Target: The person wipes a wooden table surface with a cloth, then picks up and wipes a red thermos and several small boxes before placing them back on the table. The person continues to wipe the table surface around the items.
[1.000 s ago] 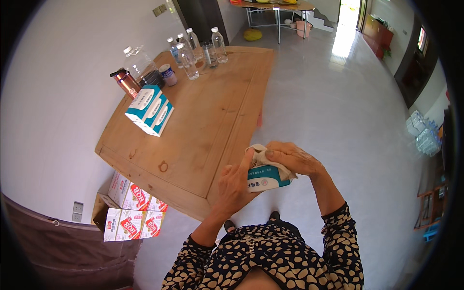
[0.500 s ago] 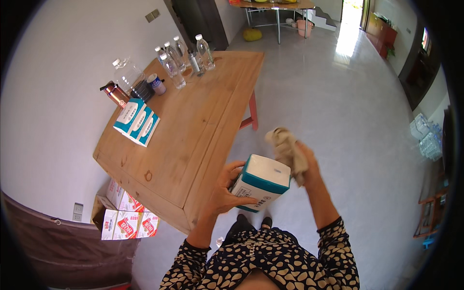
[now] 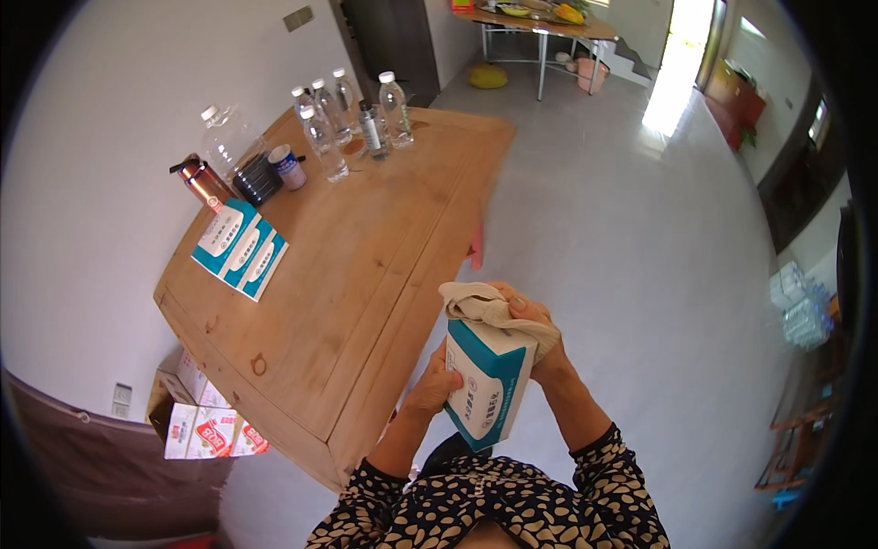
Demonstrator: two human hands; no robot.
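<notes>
Teal-and-white cardboard box (image 3: 487,386) in the left hand (image 3: 433,382); beige cloth (image 3: 483,306) under the right hand (image 3: 530,309); black, tan-spotted sleeves (image 3: 611,468) behind.

left fingers (image 3: 440,360): partly behind box (image 3: 485,375) | box top (image 3: 505,339): partly under cloth (image 3: 476,306)

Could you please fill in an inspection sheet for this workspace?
Surface: wooden table, with visible knots and dark marks.
Things in hand: white-and-teal box, held tilted beyond the table's edge; beige cloth against its upper end.
Clutter: stack of similar boxes, copper-coloured flask, large jug with dark contents, cup and clear bottles.
Hands: left hand grips the box's side; right hand holds the cloth.
Cables: nothing seen.
Surroundings: grey floor, cartons below the table, wrapped bottles far right, another table behind.
</notes>
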